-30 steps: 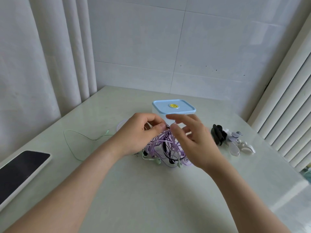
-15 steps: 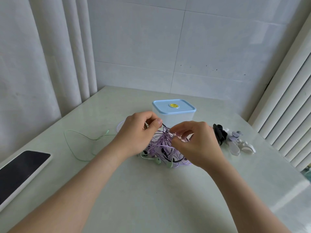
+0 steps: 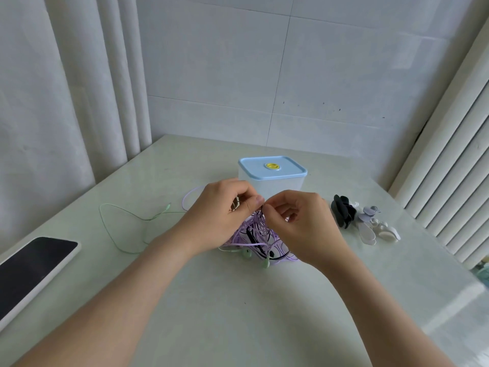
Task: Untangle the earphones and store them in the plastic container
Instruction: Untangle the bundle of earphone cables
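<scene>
A tangle of earphones [image 3: 258,238], purple, black and pale green cables, is lifted partly off the table in front of me. My left hand [image 3: 221,213] pinches the top of the tangle between thumb and fingers. My right hand [image 3: 304,223] pinches cables right beside it, fingers curled. One green cable [image 3: 124,221] trails left across the table. The plastic container [image 3: 272,178], translucent with a light blue lid and a yellow button, stands closed just behind my hands.
A phone [image 3: 31,263] with a dark screen lies at the left edge. Black and white cable clips [image 3: 362,221] sit to the right of my hands. The pale table [image 3: 238,313] meets a tiled wall behind, with curtains on both sides.
My right hand has curled from spread fingers into a pinch and moved closer to my left hand. The tangle is drawn up a little higher.
</scene>
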Motion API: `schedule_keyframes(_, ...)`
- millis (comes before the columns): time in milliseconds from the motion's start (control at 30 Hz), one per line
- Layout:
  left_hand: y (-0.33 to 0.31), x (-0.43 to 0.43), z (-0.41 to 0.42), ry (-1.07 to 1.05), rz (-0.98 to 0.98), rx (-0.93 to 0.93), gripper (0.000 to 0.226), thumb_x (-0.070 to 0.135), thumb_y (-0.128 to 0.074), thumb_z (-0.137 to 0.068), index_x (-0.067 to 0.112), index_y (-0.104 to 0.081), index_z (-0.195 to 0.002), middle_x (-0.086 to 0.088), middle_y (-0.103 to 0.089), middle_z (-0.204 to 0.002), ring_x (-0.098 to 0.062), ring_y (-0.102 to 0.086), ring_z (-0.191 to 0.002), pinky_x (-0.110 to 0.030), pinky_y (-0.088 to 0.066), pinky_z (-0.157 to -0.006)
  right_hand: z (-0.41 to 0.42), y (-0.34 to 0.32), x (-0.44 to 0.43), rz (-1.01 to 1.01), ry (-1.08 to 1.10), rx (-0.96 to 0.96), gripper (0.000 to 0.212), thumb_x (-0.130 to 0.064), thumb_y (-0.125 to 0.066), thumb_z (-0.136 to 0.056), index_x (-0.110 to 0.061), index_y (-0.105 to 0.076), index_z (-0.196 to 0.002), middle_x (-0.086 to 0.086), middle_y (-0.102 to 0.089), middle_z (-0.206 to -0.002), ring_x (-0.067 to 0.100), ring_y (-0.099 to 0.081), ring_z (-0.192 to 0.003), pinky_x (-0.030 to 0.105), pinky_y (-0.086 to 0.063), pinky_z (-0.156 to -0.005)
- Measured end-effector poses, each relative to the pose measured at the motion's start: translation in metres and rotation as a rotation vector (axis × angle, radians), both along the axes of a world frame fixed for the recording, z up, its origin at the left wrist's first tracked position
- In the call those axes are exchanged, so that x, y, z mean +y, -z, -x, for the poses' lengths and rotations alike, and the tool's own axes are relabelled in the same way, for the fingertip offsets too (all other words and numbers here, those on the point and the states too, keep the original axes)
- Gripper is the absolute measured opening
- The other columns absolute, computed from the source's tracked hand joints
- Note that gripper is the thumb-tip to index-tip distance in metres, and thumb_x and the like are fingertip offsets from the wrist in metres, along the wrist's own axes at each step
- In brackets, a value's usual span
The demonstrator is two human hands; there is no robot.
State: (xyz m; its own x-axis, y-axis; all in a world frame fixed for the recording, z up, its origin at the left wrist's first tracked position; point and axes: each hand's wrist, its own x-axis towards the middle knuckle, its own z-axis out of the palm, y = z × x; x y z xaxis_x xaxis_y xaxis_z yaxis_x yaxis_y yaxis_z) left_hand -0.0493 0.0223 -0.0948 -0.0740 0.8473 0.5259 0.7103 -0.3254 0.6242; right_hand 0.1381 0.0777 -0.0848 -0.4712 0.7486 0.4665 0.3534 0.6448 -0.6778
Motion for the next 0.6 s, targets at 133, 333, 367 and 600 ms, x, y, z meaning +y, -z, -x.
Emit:
schedule_keyframes(133, -0.002, -0.001, 0.000, 0.026, 0.014, -0.043, 0.012, 0.036, -0.078, -0.094, 0.034, -0.078, -0.106, 0.008, -0.063, -0.080, -0.008, -0.047, -0.062, -0.016, -0.038, -0.063, -0.002, 0.000, 0.001, -0.001, 0.044, 0.022, 0.011, -0.016, -0.076, -0.091, -0.020, -0.080, -0.081, -0.017, -0.074, -0.067, 0.002, -0.071, -0.065, 0.013, -0.052, -0.064)
schedule_keyframes(333, -0.003, -0.002, -0.002, -0.005, 0.007, -0.058, 0.008, 0.035, -0.087, -0.086, 0.035, -0.080, -0.090, 0.013, -0.059, -0.083, -0.007, -0.045, -0.064, -0.014, -0.035, -0.061, -0.002, 0.000, 0.000, -0.057, 0.056, 0.011, 0.014, -0.011, -0.073, -0.089, -0.020, -0.079, -0.079, -0.014, -0.074, -0.066, 0.005, -0.072, -0.065, 0.017, -0.055, -0.065)
schedule_keyframes(367, -0.003, -0.002, -0.003, -0.006, 0.017, -0.050, 0.008, 0.035, -0.086, -0.086, 0.035, -0.079, -0.089, 0.012, -0.059, -0.086, -0.007, -0.046, -0.064, -0.014, -0.035, -0.062, -0.001, 0.000, 0.000, -0.075, 0.062, 0.009, 0.014, -0.012, -0.072, -0.089, -0.020, -0.078, -0.079, -0.014, -0.073, -0.066, 0.005, -0.071, -0.066, 0.016, -0.053, -0.065)
schedule_keyframes(600, -0.006, -0.007, -0.011, -0.065, 0.020, 0.126, 0.017, 0.019, -0.081, -0.079, 0.026, -0.066, -0.078, 0.010, -0.056, -0.082, 0.002, -0.053, -0.074, -0.010, -0.035, -0.065, 0.004, 0.003, -0.002, -0.119, 0.037, 0.031, 0.014, -0.011, -0.057, -0.097, -0.017, -0.061, -0.085, -0.008, -0.067, -0.081, 0.012, -0.062, -0.082, 0.014, -0.040, -0.065)
